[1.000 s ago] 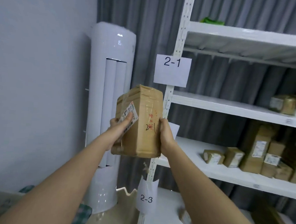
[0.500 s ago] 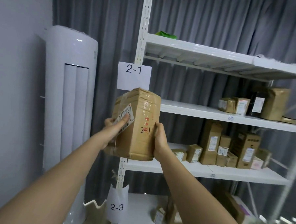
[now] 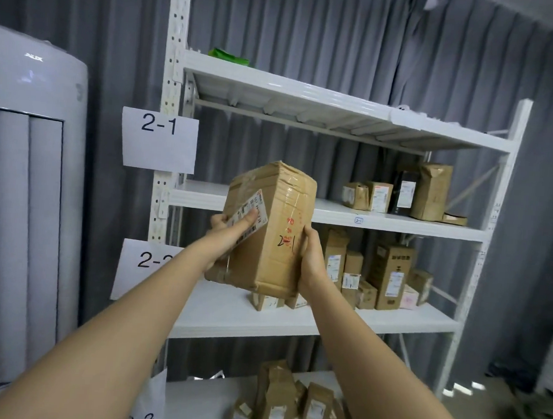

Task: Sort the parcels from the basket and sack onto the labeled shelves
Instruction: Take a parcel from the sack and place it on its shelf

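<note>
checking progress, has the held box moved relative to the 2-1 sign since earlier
Yes. The box has shifted right of the 2-1 sign, now in front of the shelf.

parcel (image 3: 276, 241): cardboard, glossy tape (creased) | shelves (image 3: 332, 212): white metal, smooth

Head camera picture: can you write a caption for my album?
Both hands hold a taped cardboard parcel marked 2-1 before the labeled shelves.
</note>
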Demonstrator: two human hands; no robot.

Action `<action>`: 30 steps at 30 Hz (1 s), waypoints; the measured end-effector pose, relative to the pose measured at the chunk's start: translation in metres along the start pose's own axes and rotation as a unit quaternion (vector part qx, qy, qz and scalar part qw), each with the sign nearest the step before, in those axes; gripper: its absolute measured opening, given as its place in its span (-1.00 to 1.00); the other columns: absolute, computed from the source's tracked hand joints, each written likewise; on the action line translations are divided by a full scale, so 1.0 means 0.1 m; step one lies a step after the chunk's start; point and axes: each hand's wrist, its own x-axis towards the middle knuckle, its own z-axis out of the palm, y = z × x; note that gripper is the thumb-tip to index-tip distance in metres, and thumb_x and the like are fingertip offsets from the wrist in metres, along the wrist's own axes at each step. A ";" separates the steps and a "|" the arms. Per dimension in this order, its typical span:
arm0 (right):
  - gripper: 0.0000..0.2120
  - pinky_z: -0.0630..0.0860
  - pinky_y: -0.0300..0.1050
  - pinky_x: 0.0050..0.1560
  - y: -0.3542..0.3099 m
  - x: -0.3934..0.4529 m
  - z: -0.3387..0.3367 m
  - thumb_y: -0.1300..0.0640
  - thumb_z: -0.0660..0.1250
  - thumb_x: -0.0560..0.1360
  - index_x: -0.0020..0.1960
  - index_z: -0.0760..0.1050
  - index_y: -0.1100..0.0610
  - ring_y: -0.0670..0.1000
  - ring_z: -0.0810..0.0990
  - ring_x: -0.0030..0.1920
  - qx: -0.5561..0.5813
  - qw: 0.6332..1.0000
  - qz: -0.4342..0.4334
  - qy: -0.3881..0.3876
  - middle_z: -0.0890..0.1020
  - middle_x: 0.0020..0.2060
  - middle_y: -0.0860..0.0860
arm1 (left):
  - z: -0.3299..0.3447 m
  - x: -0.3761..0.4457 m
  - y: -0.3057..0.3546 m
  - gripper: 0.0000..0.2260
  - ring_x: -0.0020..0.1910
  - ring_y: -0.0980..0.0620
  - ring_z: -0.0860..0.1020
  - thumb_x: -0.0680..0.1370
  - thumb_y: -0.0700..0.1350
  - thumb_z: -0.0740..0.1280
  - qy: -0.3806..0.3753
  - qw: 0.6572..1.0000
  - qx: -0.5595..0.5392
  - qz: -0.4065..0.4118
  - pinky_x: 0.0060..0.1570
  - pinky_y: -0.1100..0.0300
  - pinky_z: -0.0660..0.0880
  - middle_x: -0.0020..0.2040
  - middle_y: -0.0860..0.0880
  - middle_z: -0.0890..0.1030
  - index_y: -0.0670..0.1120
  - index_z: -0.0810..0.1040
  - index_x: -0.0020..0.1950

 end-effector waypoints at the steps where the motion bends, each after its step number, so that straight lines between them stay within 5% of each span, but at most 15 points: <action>1: -0.53 0.50 0.00 -0.01 -0.06 0.06 -0.14 -0.19 -0.01 0.63 0.13 0.53 0.11 0.03 0.63 -0.02 0.003 1.000 -0.005 0.005 0.69 -0.11 0.02 | 0.15 0.06 0.05 0.07 0.34 -0.16 0.37 0.12 0.53 0.28 -0.004 1.000 0.005 0.003 0.31 -0.12 0.38 0.38 -0.10 0.34 0.03 0.05 0.47; 5: -0.55 0.50 -0.02 -0.04 -0.26 0.29 -0.70 -0.20 0.00 0.64 -0.02 0.56 0.02 0.03 0.64 -0.04 0.011 1.000 -0.017 0.023 0.70 -0.19 -0.02 | 0.71 0.29 0.25 0.19 0.32 -0.17 0.38 -0.02 0.62 0.28 -0.015 1.000 0.015 0.018 0.31 -0.15 0.38 0.38 -0.12 0.35 0.07 0.06 0.47; 8: -0.55 0.49 -0.03 -0.08 -0.36 0.48 -1.07 -0.18 -0.01 0.65 -0.06 0.55 0.03 0.02 0.64 -0.08 0.017 0.999 -0.027 0.027 0.69 -0.23 -0.02 | 1.09 0.46 0.33 0.01 0.21 -0.12 0.41 0.21 0.53 0.29 -0.023 0.999 0.006 0.038 0.20 -0.06 0.41 0.34 -0.11 0.37 0.04 0.04 0.48; 12: -0.55 0.50 0.06 0.13 -0.41 0.72 -1.46 -0.19 0.00 0.64 -0.07 0.56 0.03 0.06 0.63 -0.03 0.016 0.998 -0.036 0.039 0.68 -0.18 0.01 | 1.51 0.73 0.38 -0.13 0.19 -0.09 0.39 0.37 0.42 0.27 -0.036 0.998 0.006 0.049 0.10 0.02 0.37 0.36 -0.11 0.36 0.03 0.01 0.50; 19: -0.53 0.51 0.04 0.08 -0.48 1.33 -1.84 -0.22 0.00 0.63 0.10 0.57 0.05 0.08 0.64 0.05 0.037 0.996 -0.053 0.054 0.69 -0.06 0.05 | 1.96 1.26 0.63 0.08 0.36 -0.15 0.35 0.12 0.54 0.26 -0.045 0.996 0.033 0.066 0.33 -0.15 0.35 0.43 -0.11 0.31 0.07 0.00 0.49; 26: -0.56 0.49 -0.05 -0.08 -0.66 2.26 -2.00 -0.18 0.00 0.64 0.16 0.52 0.07 0.02 0.63 -0.03 0.041 0.989 -0.123 0.066 0.67 -0.11 0.01 | 2.18 2.19 0.87 0.04 0.34 -0.14 0.35 0.16 0.54 0.23 -0.049 0.990 0.060 0.117 0.34 -0.14 0.34 0.42 -0.10 0.30 0.07 -0.01 0.49; 30: -0.59 0.48 -0.03 -0.03 -0.84 2.74 -2.07 -0.17 -0.01 0.65 -0.01 0.54 0.01 0.01 0.61 -0.05 0.039 0.986 -0.147 0.068 0.67 -0.14 -0.01 | 2.28 2.72 1.07 -0.03 0.34 -0.14 0.36 0.26 0.52 0.22 -0.066 0.986 0.059 0.142 0.34 -0.11 0.33 0.42 -0.10 0.31 0.06 -0.01 0.50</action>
